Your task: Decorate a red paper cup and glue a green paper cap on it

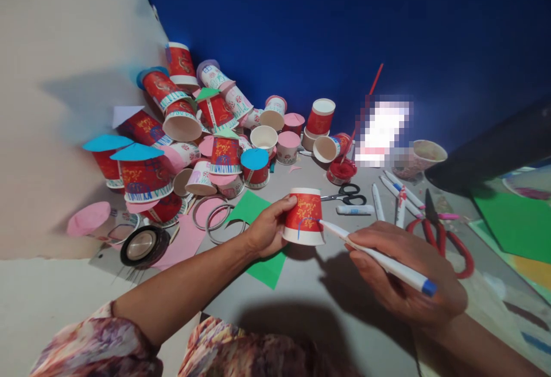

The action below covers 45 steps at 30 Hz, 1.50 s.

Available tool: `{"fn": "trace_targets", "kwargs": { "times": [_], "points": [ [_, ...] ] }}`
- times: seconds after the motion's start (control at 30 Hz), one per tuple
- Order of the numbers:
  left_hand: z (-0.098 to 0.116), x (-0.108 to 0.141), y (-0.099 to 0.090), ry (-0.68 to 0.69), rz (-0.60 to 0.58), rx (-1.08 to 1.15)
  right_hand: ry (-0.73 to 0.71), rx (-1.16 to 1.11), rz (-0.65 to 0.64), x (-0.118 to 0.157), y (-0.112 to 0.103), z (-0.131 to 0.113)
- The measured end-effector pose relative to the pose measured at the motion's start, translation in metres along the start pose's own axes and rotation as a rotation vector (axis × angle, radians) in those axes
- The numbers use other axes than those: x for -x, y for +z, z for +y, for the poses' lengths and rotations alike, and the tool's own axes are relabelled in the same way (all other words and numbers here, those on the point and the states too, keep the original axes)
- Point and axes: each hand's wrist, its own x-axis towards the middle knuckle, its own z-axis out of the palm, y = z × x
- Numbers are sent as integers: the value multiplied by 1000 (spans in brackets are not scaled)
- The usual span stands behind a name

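My left hand point(269, 225) is closed around the left side of a red paper cup point(305, 208) with gold characters, held upside down with its white rim low. A short blue line shows on the cup's front. Between the fingers of my right hand point(413, 273) is a white marker pen point(383, 259) with a blue end, its tip at the cup's right side. Beneath my left hand lies a sheet of green paper point(273, 268). Small black-handled scissors point(350, 194) and a white marker cap point(355, 210) rest just behind the cup.
Decorated paper cups, several with blue paper roofs point(138, 152), are heaped at the left against the wall. Red-handled shears point(441, 233) and several markers point(377, 202) lie at the right. A red paint pot point(341, 170) holds a brush. Rolls of tape point(145, 246) sit left.
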Motion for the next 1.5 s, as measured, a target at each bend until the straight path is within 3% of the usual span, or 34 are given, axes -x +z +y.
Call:
{"fn": "trace_targets", "kwargs": {
  "times": [1.5],
  "points": [
    [2, 1, -3, -62, -68, -47, -36, -63, -42, -2, -6, -3]
  ]
}}
